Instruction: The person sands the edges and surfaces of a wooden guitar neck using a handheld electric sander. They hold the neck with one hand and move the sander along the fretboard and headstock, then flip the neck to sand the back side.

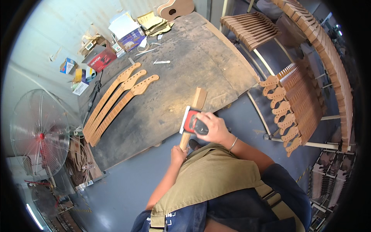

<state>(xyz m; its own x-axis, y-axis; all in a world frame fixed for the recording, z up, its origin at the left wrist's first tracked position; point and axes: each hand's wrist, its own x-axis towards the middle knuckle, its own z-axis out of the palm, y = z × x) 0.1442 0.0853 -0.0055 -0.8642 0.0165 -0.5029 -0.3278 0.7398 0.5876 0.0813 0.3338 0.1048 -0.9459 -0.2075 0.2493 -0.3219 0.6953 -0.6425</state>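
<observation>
My right hand [210, 127] is closed around a red and black power sander [190, 120] with a pale, flat pad. The sander lies across a guitar neck [185, 140] at the bench's near edge and hides its middle. My left hand [178, 155] grips the neck's near end, close to my apron. Beyond the sander a block-like wooden piece [199, 98] rests on the bench; whether it joins the neck is hidden. To the left, three guitar necks [123, 96] lie side by side on the workbench [174, 89], headstocks pointing away from me.
Boxes [101, 58], yellow sandpaper sheets [154, 22] and a guitar body [176, 9] stand along the far side. A fan [40, 135] is at the left. On the right, racks carry many necks [299, 104], with a curved row of wooden pieces [328, 58] beyond.
</observation>
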